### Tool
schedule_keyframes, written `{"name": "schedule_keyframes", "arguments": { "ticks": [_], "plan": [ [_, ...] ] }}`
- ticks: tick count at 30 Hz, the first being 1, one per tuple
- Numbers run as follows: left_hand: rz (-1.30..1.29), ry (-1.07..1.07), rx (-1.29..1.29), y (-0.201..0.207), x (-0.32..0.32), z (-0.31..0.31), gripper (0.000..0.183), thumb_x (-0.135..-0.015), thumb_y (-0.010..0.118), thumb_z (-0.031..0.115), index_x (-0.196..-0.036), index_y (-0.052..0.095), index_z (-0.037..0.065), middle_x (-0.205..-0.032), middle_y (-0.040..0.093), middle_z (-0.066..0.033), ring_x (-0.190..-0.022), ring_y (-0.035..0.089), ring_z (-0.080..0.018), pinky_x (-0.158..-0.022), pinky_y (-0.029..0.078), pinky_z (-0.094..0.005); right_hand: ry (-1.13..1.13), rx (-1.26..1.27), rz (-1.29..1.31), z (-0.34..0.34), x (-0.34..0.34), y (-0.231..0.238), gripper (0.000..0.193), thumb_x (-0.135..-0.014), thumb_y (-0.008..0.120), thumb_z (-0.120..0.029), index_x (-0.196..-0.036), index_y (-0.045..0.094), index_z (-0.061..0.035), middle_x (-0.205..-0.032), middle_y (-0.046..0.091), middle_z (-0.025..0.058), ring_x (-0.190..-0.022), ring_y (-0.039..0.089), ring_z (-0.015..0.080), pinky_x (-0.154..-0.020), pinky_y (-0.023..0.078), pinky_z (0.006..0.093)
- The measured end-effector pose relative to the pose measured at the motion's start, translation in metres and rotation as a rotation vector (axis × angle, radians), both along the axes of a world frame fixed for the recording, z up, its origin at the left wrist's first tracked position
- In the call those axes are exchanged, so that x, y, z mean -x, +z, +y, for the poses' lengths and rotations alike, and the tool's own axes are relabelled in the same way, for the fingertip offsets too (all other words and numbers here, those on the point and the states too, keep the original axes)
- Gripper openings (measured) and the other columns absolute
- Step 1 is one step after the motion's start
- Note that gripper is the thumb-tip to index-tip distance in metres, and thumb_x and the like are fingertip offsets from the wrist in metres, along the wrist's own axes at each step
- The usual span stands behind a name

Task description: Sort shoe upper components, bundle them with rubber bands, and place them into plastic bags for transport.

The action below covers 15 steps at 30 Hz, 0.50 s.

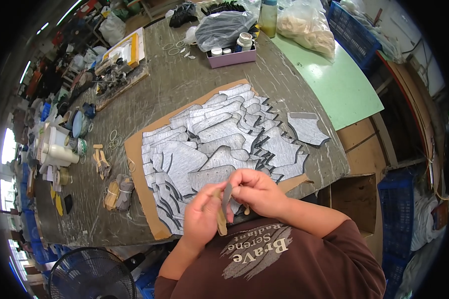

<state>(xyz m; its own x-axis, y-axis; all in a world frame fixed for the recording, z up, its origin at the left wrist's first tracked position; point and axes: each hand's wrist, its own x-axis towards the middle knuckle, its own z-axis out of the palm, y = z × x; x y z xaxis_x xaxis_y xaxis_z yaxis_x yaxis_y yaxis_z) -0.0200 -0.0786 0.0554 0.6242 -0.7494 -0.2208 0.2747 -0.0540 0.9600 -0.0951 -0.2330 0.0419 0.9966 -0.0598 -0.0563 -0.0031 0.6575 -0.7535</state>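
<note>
My left hand [202, 212] is closed around a small stack of narrow tan strips [221, 224], held upright close to my shirt. A thin grey strip [227, 195] stands between both hands, and the fingertips of my right hand [258, 192] pinch its edge. Below the hands, overlapping rows of cut grey fabric pieces [222, 132] with dark edges cover a cardboard sheet [134, 152]. One similar loose grey piece [308, 128] lies apart on the right. The fingers hide part of the strips.
Tied bundles of tan and grey strips [118, 193] lie on the worn table [159, 74] at left, near a smaller bundle [102, 162] and rubber bands [115, 139]. A purple box [232, 59] of small jars stands at the back. A black fan [92, 276] is at lower left.
</note>
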Motion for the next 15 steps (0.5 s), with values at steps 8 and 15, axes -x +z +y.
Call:
{"name": "schedule_keyframes", "arguments": {
  "ticks": [8, 15],
  "plan": [
    [-1.048, -0.1, -0.006, 0.018, -0.017, -0.002, 0.02, -0.072, 0.068, -0.002, -0.09, 0.062, 0.003, -0.076, 0.055, -0.0085, -0.066, 0.056, -0.0224, -0.058, 0.046, -0.0304, 0.13, 0.413, -0.109, -0.003, 0.0, -0.004, 0.007, -0.089, 0.044, -0.002, -0.083, 0.047, -0.0057, -0.088, 0.053, 0.0053, -0.064, 0.043, 0.006, -0.054, 0.037, 0.021],
    [-0.678, 0.243, -0.143, -0.002, -0.045, 0.031, 0.013, -0.072, 0.068, -0.004, -0.081, 0.06, 0.0, -0.08, 0.058, -0.0086, -0.067, 0.055, -0.0194, -0.06, 0.044, -0.026, -0.398, -0.294, -0.026, -0.03, -0.001, -0.014, 0.012, -0.083, 0.04, 0.005, -0.079, 0.045, -0.0061, -0.09, 0.057, 0.0133, -0.063, 0.048, 0.0138, -0.048, 0.035, 0.0237]
  ]
}}
